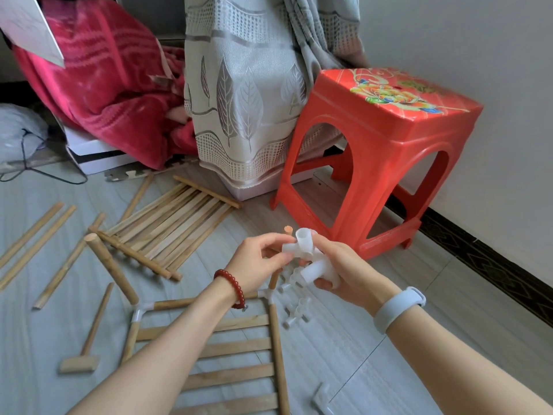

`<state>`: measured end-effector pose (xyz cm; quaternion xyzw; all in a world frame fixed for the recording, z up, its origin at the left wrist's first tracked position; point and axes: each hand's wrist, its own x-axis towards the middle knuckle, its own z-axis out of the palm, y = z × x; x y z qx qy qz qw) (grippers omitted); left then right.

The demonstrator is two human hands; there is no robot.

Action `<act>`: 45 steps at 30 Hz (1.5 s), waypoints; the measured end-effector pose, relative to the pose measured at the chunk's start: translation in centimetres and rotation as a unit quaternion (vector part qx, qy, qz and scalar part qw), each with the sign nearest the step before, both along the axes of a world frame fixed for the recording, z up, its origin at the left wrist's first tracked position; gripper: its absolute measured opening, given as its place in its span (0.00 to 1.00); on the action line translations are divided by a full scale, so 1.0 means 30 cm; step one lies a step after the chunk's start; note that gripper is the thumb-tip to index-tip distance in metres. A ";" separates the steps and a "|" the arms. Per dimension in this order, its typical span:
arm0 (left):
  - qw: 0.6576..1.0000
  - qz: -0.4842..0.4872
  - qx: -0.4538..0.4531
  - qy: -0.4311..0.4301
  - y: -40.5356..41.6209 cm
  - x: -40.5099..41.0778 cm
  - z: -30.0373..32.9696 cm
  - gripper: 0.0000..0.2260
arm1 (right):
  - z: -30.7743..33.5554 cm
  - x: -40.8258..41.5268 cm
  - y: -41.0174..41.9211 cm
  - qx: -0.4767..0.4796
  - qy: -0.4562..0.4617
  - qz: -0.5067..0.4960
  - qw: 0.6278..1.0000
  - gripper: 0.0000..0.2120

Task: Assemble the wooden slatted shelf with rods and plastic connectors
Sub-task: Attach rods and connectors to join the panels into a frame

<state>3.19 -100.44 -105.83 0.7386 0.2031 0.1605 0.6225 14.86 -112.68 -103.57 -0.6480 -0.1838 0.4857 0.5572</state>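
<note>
Both hands meet above the floor around white plastic connectors. My left hand (258, 262) pinches one arm of a multi-way connector (301, 242). My right hand (347, 272) grips a second white connector (321, 271) just below it. Under my forearms lies a partly built slatted shelf panel (233, 348) with rods joined at two corner connectors (140, 310). An upright rod (110, 265) rises from the left corner. Another rod's end (288, 229) shows behind the held connector. Loose connectors (296, 313) lie on the floor beside the panel.
A second slatted panel (167, 226) and loose wooden strips (36, 235) lie to the left. A small wooden mallet (86, 342) sits at lower left, and one more connector (321, 396) at the bottom. A red plastic stool (383, 163) stands to the right by the wall, with a curtain (245, 94) behind.
</note>
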 end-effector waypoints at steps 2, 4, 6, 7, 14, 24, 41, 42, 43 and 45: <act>0.999 0.046 -0.008 -0.001 -0.007 0.008 0.000 0.09 | -0.016 0.000 0.003 0.000 -0.035 -0.031 0.999 0.15; 0.995 0.090 -0.047 -0.006 -0.003 0.014 0.002 0.06 | -0.035 0.012 -0.005 0.009 -0.168 -0.050 0.985 0.12; 0.994 0.098 -0.045 0.003 0.007 0.021 0.000 0.06 | -0.047 0.038 -0.013 0.043 -0.328 -0.004 0.944 0.20; 0.994 0.095 -0.045 0.001 0.009 0.024 0.002 0.04 | -0.050 0.049 -0.015 0.053 -0.396 0.035 0.916 0.23; 0.993 0.104 -0.054 -0.014 0.019 0.065 0.017 0.07 | -0.080 0.089 0.048 0.040 -0.677 0.066 0.732 0.18; 0.987 0.130 0.024 0.090 0.105 0.128 -0.149 0.14 | -0.087 0.190 0.172 -0.036 -0.591 0.094 0.800 0.11; 0.986 0.135 -0.010 0.093 0.079 0.215 -0.251 0.07 | -0.220 0.162 0.188 0.033 -0.539 0.038 0.841 0.11; 0.987 0.132 -0.010 0.093 0.082 0.213 -0.256 0.07 | -0.231 0.155 0.193 0.034 -0.531 0.034 0.846 0.12; 0.987 0.130 -0.013 0.093 0.083 0.210 -0.260 0.07 | -0.240 0.149 0.195 0.035 -0.525 0.031 0.850 0.12; 0.988 0.124 -0.018 0.093 0.087 0.205 -0.266 0.08 | -0.258 0.144 0.192 0.038 -0.529 0.026 0.848 0.13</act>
